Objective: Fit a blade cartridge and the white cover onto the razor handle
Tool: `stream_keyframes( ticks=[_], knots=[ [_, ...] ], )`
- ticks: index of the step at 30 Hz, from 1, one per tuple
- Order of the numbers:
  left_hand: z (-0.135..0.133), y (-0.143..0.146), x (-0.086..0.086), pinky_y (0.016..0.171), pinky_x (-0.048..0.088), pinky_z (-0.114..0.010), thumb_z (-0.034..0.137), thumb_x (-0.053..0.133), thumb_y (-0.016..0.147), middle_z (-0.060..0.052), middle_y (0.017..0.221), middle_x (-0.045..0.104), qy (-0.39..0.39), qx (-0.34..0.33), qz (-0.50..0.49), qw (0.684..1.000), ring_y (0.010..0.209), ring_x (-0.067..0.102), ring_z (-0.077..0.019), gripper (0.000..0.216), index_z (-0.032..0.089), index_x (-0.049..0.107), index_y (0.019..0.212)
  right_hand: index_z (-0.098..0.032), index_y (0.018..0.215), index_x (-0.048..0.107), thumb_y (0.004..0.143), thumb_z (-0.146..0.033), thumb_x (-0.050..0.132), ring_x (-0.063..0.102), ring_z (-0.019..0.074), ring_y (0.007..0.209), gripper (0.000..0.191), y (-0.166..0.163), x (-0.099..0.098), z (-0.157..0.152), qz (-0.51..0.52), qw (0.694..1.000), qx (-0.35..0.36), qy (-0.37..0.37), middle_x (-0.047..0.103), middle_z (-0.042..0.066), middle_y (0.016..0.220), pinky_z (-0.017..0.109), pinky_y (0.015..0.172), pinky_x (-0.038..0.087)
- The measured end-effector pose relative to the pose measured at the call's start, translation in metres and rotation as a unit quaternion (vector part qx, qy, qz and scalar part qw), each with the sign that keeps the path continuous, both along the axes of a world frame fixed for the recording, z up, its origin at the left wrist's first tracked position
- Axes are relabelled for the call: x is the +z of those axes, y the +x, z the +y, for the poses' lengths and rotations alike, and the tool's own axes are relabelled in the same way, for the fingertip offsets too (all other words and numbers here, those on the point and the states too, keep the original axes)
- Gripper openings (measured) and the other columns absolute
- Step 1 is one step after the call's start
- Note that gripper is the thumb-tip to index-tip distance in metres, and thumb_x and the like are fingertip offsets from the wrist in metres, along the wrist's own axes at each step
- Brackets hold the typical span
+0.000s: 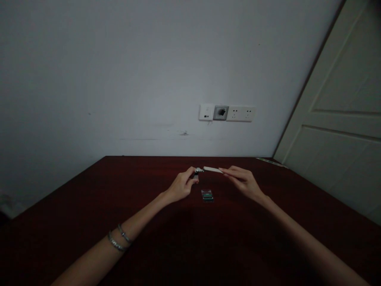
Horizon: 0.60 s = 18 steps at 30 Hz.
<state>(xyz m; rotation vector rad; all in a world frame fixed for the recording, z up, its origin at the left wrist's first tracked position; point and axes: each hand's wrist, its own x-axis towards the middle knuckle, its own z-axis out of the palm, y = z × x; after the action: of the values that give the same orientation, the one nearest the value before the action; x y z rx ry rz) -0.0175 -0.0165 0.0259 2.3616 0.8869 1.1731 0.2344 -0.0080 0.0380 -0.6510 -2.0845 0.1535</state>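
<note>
My left hand is closed around a small silver-and-dark object, gripped between thumb and fingers; its kind is too small to tell. My right hand pinches one end of a slim, flat white stick. The stick's free end points left, close by the silver part; whether the two touch, I cannot tell. Below and between both hands, a small clear case with green in it lies on the dark red table.
A pale wall rises behind the table's far edge, with a row of sockets on it. At the right stands a panelled white door. A thin patterned strip lies at the table's back right corner.
</note>
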Motion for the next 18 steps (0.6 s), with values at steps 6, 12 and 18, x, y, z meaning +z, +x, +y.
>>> stream_keyframes(
  ticks=[6,12,18],
  knots=[
    [-0.001,0.002,-0.002,0.070,0.043,-0.025,0.011,0.041,0.083,-0.003,0.079,0.058,-0.011,-0.009,0.001,1.000,0.072,0.056,-0.0121,0.013,0.015,0.047,0.093,-0.023,0.113,0.062,0.086,-0.021,0.050,0.055,0.0127,0.068,0.030,-0.006,0.014,-0.011,0.008,0.999,0.030,-0.005,0.061,0.004,0.080,0.025,0.059,0.043],
    [-0.001,0.002,-0.002,0.071,0.044,-0.027,0.013,0.043,0.082,-0.002,0.076,0.058,-0.045,-0.016,-0.026,0.998,0.072,0.057,-0.0125,0.008,0.016,0.046,0.089,-0.021,0.110,0.064,0.086,-0.026,0.049,0.054,0.0125,0.066,0.029,0.006,0.001,0.005,-0.033,0.999,-0.006,-0.039,0.063,0.005,0.079,0.024,0.060,0.043],
    [-0.005,0.014,0.010,0.052,0.049,-0.027,0.012,0.046,0.077,0.000,0.068,0.056,-0.301,-0.012,-0.179,0.937,0.055,0.061,-0.0135,0.013,0.017,0.037,0.084,-0.023,0.112,0.063,0.085,-0.028,0.051,0.053,0.0133,0.065,0.030,0.007,0.000,0.011,0.028,0.998,-0.059,-0.023,0.062,0.003,0.076,0.025,0.060,0.043]
  ],
)
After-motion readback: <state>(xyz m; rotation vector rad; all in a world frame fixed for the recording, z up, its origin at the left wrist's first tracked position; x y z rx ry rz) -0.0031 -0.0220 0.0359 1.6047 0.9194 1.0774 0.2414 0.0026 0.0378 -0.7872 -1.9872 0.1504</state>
